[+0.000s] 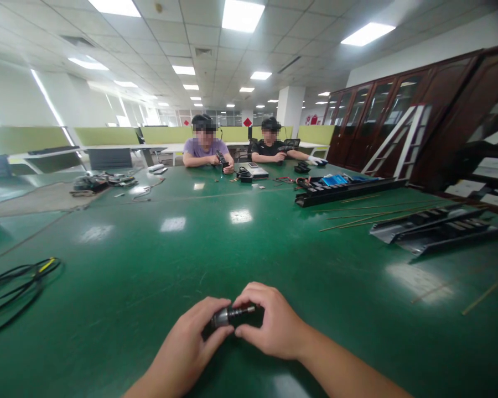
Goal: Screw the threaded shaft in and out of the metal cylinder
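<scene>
Low in the middle of the head view, my left hand [197, 334] pinches a small dark cylindrical piece with a silver collar and a narrow stepped shaft [222, 317] between thumb and fingers. The shaft points right and ends in a pale tip. My right hand [269, 323] curves around the shaft end, its thumb and index finger apart with the shaft between them. Whether its fingertips touch the piece is hard to tell. Both hands are just above the green tabletop [149, 276]. The rear end of the piece is hidden in my left palm.
Coiled black cable [20, 290] lies at the left. Long black metal channels [348, 190] and thin rods [357, 223] lie to the right. Across the table, two people [203, 149] sit handling dark objects. A stepladder [410, 138] stands by the cabinets.
</scene>
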The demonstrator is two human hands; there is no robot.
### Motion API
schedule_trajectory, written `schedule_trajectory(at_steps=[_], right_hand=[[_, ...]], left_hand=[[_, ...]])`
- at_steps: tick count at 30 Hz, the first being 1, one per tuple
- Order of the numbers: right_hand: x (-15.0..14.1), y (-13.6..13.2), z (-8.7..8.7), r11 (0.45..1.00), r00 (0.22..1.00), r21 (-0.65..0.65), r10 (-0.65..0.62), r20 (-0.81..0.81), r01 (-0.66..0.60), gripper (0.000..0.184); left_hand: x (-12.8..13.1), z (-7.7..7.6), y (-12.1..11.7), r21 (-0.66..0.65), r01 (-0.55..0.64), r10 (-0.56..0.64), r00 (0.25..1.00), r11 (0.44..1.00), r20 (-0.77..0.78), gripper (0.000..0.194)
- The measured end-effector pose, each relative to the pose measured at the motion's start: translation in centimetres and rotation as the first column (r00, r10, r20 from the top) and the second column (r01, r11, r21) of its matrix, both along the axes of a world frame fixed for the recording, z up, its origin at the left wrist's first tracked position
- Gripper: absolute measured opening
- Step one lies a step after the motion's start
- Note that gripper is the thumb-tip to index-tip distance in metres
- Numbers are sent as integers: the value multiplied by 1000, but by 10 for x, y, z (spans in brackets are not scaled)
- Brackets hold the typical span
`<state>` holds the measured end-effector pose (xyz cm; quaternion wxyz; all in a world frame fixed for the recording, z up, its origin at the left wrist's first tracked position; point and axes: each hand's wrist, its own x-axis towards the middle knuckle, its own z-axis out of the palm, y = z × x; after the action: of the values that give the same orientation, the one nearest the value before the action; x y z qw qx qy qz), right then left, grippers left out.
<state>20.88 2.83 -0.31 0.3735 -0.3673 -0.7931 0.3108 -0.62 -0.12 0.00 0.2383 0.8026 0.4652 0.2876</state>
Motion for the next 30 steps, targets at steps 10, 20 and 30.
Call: schedule_trajectory(at_steps=[10, 20, 30], right_hand=[[1, 2, -1, 1000, 999, -4, 19, 48, -19, 27], [3, 3, -7, 997, 997, -18, 72, 33, -71, 22], [1, 3, -9, 998, 997, -34, 62, 53, -60, 14]], left_hand=[[-3, -6, 2, 9, -35, 35, 999, 999, -21, 29], [2, -3, 3, 18, -18, 18, 1000, 1000, -11, 27], [7, 0, -3, -9, -13, 14, 1000, 1000, 13, 23]])
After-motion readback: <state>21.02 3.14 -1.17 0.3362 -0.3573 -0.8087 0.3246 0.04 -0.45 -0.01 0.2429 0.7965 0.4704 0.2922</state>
